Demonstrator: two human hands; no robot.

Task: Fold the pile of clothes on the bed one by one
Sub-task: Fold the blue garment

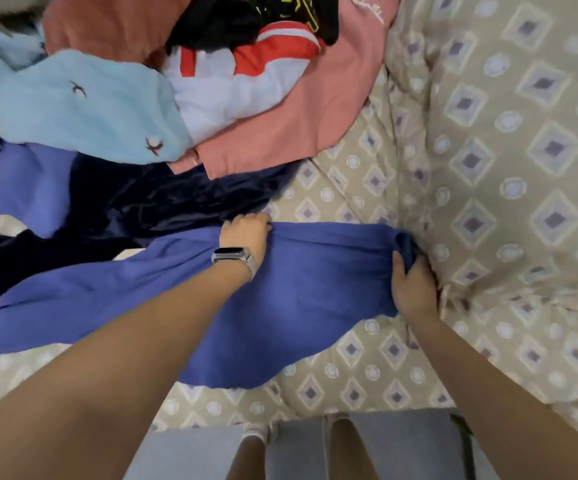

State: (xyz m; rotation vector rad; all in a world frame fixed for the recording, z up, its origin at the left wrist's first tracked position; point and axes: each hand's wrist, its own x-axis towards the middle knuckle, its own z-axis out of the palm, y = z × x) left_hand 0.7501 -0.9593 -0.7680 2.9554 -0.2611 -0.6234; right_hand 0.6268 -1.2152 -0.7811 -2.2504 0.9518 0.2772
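Blue garment is gripped along its far edge by left hand and right hand, held apart; spreading step. Flattening on bed judged next.

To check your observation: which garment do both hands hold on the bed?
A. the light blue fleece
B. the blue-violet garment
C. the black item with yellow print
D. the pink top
B: the left hand and right hand each have a grip on the blue-violet garment spread over the bed.
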